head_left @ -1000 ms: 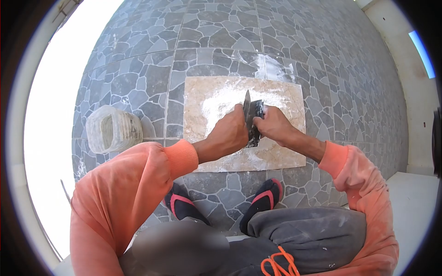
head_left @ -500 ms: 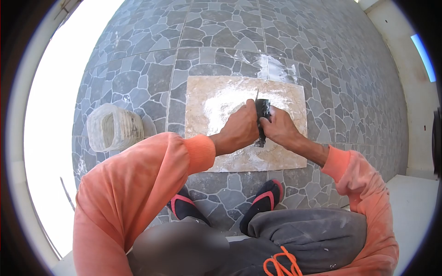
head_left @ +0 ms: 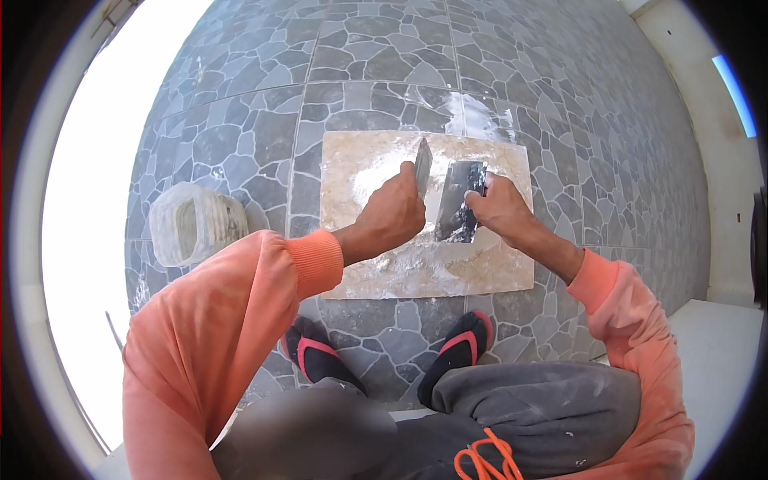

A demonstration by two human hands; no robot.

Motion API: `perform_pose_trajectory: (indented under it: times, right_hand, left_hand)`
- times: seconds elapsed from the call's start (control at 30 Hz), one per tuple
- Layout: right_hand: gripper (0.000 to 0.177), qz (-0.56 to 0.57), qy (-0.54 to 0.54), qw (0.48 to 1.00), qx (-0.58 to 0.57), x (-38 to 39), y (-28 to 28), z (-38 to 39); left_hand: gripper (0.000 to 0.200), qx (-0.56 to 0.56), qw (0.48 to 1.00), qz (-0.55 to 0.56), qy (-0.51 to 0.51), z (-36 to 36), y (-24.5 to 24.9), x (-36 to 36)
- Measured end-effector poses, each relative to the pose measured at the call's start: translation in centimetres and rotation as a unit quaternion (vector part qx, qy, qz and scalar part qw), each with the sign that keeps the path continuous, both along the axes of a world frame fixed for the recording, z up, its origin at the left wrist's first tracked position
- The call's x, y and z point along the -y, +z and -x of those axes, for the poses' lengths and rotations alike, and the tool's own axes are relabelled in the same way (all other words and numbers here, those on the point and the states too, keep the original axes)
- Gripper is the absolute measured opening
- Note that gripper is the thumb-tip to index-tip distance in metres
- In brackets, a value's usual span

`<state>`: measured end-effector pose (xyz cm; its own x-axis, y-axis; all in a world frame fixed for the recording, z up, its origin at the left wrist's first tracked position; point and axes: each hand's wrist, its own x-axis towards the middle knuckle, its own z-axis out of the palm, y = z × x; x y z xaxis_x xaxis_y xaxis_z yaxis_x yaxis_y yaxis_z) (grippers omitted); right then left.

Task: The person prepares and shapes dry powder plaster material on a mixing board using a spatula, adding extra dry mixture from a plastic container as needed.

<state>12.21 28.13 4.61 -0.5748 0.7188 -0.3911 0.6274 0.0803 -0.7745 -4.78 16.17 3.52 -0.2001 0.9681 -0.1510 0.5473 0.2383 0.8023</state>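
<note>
Tile work sits under both our hands. We crouch over a beige tile (head_left: 384, 272) that lies flat on the grey stone-pattern floor (head_left: 240, 144), and we place everything else from that tile.

Our left hand (head_left: 392, 214) is above the tile's middle, fingers curled tight around the handle of a narrow putty knife (head_left: 422, 166). Its pale blade stands nearly on edge and points toward the tile's far edge. Our right hand (head_left: 502, 210) is over the tile's right half, closed on the top of a wide scraper (head_left: 460, 204), whose dark, smeared blade tilts down toward the tile's near side. The two blades are just beside each other but apart, with a strip of tile showing between them. We cannot tell whether the wide scraper's lower edge touches the tile.

White paste (head_left: 372, 180) is smeared across the tile's middle and far part, and white smears (head_left: 484, 120) mark the floor just beyond the tile's far right corner. A white bucket (head_left: 196, 224) stands on the floor well to the left of the tile. Our sandals (head_left: 320, 358), black with pink straps, rest on the floor just off the tile's near edge. Orange sleeves (head_left: 240, 320) cover both our arms to the wrist.
</note>
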Motion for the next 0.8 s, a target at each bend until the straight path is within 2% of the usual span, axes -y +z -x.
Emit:
perform_pose_trajectory:
  times: [0.07,0.3,0.4,0.5,0.8]
  right_hand:
    - [0.018,0.053,-0.039,0.997,-0.033,-0.6,-0.4,-0.3]
    - [0.014,0.014,-0.037,0.999,-0.003,-1.4,-1.7,-0.2]
    - [0.013,0.05,-0.054,0.994,-0.075,-0.7,-1.5,0.5]
    - [0.014,0.048,-0.069,0.992,-0.095,-0.3,-0.5,0.5]
    - [0.017,-0.065,-0.048,0.995,-0.065,1.3,1.1,0.4]
  left_hand:
    - [0.026,-0.001,1.0,-0.004,0.0,0.0,0.2,0.1]
    - [0.027,0.026,0.999,0.0,-0.039,-2.2,1.4,1.0]
    - [0.025,0.014,0.997,-0.052,-0.052,-3.6,0.4,1.1]
    - [0.023,0.014,0.996,-0.079,-0.046,-3.9,-0.3,0.4]
    - [0.023,0.001,0.998,-0.057,-0.033,-3.0,-1.3,-0.2]
